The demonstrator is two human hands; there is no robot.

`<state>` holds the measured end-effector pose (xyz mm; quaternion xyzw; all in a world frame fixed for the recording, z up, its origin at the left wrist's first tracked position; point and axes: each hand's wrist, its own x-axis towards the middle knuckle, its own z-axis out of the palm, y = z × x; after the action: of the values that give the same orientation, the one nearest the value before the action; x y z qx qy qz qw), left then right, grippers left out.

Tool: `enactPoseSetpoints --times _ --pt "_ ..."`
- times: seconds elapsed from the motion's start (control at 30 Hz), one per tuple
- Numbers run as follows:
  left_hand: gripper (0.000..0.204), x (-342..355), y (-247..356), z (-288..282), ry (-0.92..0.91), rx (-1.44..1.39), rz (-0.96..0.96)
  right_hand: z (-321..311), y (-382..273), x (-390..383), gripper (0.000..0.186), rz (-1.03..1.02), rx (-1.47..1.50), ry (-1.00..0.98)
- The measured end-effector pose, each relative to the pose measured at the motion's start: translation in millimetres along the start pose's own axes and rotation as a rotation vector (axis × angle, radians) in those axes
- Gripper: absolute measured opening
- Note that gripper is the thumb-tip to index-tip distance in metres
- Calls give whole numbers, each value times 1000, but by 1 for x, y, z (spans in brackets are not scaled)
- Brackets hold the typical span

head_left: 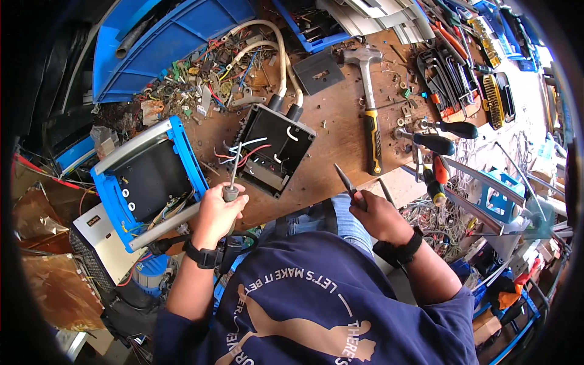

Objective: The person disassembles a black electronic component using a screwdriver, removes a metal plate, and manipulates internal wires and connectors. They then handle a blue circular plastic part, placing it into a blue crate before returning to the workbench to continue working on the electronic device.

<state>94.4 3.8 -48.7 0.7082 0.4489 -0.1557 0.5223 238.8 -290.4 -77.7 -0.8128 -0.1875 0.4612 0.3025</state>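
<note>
The left hand (220, 210) has its grip wrapped round a screwdriver (230, 193), its shaft crossing loose wires (254, 152) at the black box's edge; contact cannot be told. The right hand (378, 214) grips a dark pointed tool (344, 178), apart from the box. The black box (274, 135) lies open on the desk (340, 137), so uncovering looks done. Judged by its contents, work seems part-way: wires and parts remain inside, and two pale cables (283, 68) are still attached.
</note>
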Motion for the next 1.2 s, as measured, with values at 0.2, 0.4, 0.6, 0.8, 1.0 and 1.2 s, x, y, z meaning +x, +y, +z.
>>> enactPoseSetpoints --times 0.2,0.4,0.6,0.8,1.0,1.2 --pt "22 -11 -7 -7 -57 96 -41 7 26 22 29 77 99 -13" --pt "28 -21 -3 -13 -96 181 -41 3 14 46 40 123 162 64" --pt "24 -34 2 -18 -67 208 -13 10 4 69 50 -48 72 319" --pt "19 -38 -13 -22 -69 138 12 21 6 97 56 -175 -31 526" --pt "20 -31 -19 -24 -84 138 71 23 -2 92 54 -263 -37 658" --pt "26 -29 -17 -24 -105 163 124 15 -18 106 52 -267 -17 726"
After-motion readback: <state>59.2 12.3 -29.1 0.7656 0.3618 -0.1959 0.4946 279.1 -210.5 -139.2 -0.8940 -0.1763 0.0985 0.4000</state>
